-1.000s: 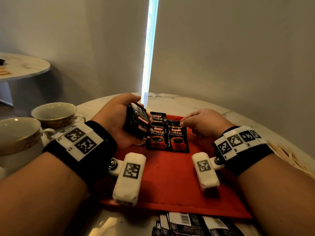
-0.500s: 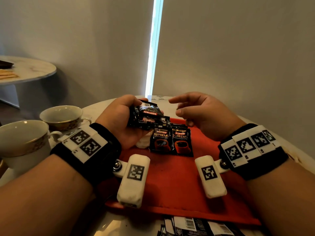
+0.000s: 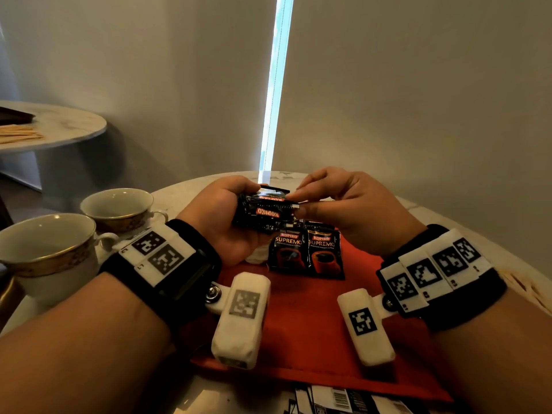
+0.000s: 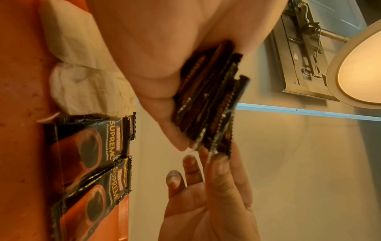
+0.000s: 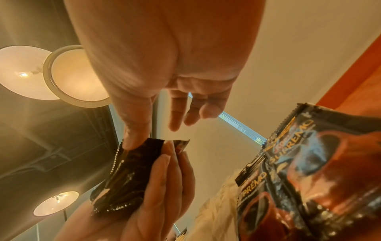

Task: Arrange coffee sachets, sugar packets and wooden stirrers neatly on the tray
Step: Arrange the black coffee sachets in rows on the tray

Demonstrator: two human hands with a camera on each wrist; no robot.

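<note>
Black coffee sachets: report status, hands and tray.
Left hand grips stack of black coffee sachets. Right hand pinches top sachet's end. Two black sachets flat, side by side on red tray. Nothing blocking.

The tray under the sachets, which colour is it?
Red; the tray shows best in the head view.

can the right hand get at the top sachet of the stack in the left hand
Probably yes: the right hand already has thumb and forefinger at the top sachet of the stack that the left hand grips, nothing between.
</note>
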